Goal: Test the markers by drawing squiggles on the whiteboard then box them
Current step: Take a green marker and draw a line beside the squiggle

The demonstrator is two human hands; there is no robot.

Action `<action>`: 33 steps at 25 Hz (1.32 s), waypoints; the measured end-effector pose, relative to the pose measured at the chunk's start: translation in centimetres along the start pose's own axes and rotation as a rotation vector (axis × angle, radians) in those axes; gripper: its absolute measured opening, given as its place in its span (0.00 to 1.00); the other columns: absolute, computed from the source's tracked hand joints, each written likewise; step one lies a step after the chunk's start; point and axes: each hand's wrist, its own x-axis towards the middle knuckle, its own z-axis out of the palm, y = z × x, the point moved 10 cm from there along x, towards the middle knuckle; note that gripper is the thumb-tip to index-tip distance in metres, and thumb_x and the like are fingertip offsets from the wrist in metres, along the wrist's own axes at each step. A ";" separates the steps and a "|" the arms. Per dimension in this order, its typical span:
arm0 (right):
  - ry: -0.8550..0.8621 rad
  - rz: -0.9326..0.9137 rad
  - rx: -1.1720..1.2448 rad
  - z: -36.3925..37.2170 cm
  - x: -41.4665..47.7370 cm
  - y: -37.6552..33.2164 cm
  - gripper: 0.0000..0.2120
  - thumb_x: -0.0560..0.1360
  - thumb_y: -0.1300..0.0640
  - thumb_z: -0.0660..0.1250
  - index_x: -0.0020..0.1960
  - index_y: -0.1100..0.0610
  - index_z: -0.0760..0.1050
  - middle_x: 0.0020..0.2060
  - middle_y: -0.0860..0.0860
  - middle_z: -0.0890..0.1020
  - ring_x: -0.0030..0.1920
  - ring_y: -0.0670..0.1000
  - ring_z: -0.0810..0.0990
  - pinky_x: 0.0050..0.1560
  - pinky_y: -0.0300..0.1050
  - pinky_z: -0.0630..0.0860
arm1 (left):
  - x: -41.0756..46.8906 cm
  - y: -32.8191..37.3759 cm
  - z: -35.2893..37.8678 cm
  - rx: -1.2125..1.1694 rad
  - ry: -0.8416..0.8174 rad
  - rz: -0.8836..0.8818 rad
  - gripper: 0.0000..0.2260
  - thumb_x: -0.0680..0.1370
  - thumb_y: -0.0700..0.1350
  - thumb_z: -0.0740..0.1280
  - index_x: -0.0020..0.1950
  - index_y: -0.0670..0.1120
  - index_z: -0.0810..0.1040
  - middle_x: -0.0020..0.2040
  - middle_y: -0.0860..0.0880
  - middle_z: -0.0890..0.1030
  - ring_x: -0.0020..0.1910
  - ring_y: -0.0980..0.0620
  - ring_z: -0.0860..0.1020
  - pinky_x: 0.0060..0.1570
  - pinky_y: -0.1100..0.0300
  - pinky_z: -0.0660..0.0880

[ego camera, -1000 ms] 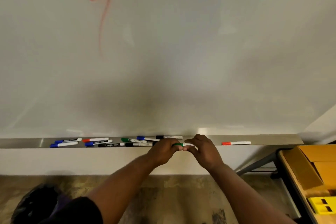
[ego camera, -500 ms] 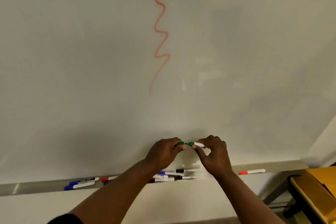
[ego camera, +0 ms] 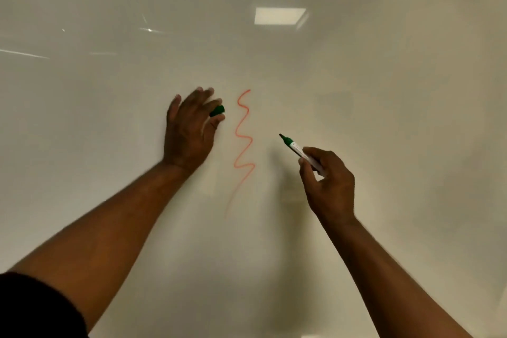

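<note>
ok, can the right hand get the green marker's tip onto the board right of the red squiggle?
Probably yes. The right hand holds the uncapped green marker close beside the red squiggle, with bare whiteboard there; the cap is in the left hand.

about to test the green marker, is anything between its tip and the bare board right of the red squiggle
Nothing visible is. The green marker in the right hand points its uncapped tip at bare whiteboard just right of the red squiggle. The left hand holds the green cap on the squiggle's far side, out of the way.
</note>
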 end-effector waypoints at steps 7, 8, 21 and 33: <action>0.118 -0.225 -0.078 2.5 6.0 -5.2 0.13 0.76 0.55 0.67 0.60 0.51 0.81 0.38 0.46 0.77 0.36 0.45 0.74 0.37 0.37 0.69 | 2.2 -3.2 2.4 0.021 -0.004 0.029 0.15 0.83 0.47 0.62 0.68 0.46 0.76 0.75 0.46 0.69 0.77 0.49 0.61 0.76 0.42 0.50; 0.115 -0.233 -0.111 3.2 6.3 -5.3 0.14 0.76 0.54 0.66 0.61 0.51 0.81 0.38 0.46 0.76 0.36 0.45 0.73 0.37 0.37 0.67 | 2.2 -3.2 2.4 0.024 0.000 0.033 0.15 0.83 0.47 0.62 0.68 0.46 0.76 0.74 0.46 0.69 0.77 0.49 0.61 0.76 0.42 0.50; 0.090 -0.288 -0.117 5.5 1.9 -4.5 0.12 0.74 0.58 0.68 0.57 0.55 0.82 0.37 0.49 0.76 0.35 0.49 0.75 0.35 0.44 0.72 | 2.3 -3.3 2.2 0.005 0.022 0.029 0.15 0.83 0.48 0.63 0.68 0.46 0.76 0.74 0.46 0.69 0.77 0.48 0.62 0.77 0.43 0.49; 0.014 -0.181 -0.163 5.7 -7.0 -0.5 0.12 0.74 0.60 0.69 0.57 0.57 0.82 0.36 0.48 0.75 0.35 0.49 0.74 0.35 0.40 0.70 | -2.1 -3.1 2.3 -0.081 -0.048 -0.004 0.16 0.81 0.48 0.66 0.68 0.44 0.76 0.73 0.48 0.70 0.77 0.48 0.62 0.77 0.45 0.48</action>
